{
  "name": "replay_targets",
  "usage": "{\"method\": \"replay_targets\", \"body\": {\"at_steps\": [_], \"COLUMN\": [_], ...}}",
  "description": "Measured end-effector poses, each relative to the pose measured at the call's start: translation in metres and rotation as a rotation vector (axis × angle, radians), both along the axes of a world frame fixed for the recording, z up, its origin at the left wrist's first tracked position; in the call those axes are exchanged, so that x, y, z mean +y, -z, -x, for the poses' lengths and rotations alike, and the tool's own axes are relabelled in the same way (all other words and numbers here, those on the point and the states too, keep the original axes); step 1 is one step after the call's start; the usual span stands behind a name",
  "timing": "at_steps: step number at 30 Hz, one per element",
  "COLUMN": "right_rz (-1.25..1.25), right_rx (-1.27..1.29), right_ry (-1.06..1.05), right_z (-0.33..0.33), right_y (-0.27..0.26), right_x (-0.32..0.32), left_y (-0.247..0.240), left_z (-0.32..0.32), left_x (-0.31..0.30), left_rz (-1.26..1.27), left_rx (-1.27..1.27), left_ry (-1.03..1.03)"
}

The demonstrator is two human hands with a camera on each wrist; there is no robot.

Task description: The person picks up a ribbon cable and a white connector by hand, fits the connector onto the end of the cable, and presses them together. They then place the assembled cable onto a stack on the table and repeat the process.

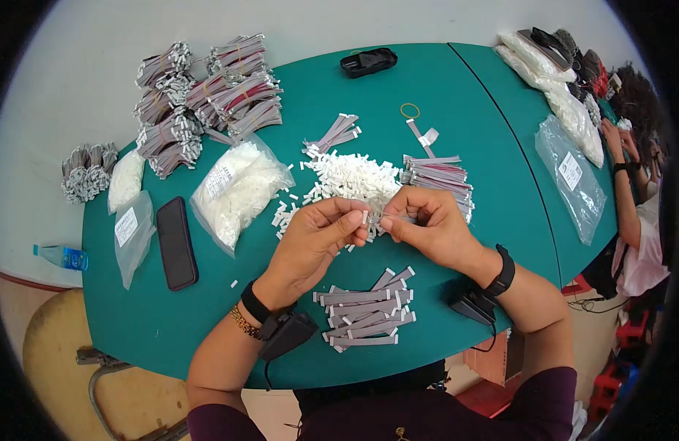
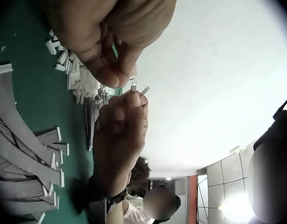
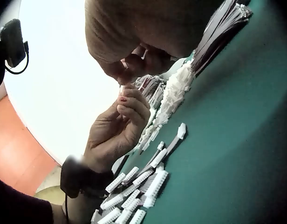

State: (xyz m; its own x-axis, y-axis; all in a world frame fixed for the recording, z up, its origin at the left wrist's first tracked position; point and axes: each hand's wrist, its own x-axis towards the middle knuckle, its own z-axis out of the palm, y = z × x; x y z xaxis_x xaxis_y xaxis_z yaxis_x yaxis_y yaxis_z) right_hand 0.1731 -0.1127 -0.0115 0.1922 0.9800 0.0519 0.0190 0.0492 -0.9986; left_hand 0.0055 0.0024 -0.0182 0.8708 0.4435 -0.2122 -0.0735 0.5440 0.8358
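Over the green table, my left hand (image 1: 310, 244) pinches a small white connector housing (image 1: 365, 217) between thumb and index finger. Facing it closely, my right hand (image 1: 444, 231) pinches a thin grey ribbon cable, whose split ends with metal tips (image 2: 134, 87) stick up past the thumb in the left wrist view. Behind both hands spreads a heap of loose white connector housings (image 1: 347, 175). Grey cables with white connectors (image 1: 365, 312) lie stacked in front, between the forearms. Beside the right hand is a pile of grey ribbon cables (image 1: 433, 173).
A clear bag of white parts (image 1: 240, 187) and a black phone (image 1: 177, 244) lie to the left. Bundled cables (image 1: 236, 92) are stacked at the back left. A black tray (image 1: 368, 62) stands at the far edge. Another person's arms (image 1: 624, 184) show at right.
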Motion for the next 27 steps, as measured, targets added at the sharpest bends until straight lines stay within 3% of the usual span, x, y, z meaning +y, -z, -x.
{"method": "replay_targets", "body": {"at_steps": [27], "right_rz": [0.044], "right_rx": [-0.015], "right_ry": [-0.005], "right_z": [0.0013], "right_y": [-0.0078], "right_x": [-0.0017], "left_y": [-0.0033], "left_z": [-0.0014], "left_x": [-0.0038], "left_rz": [0.025], "left_rx": [-0.02], "left_ry": [0.005]}}
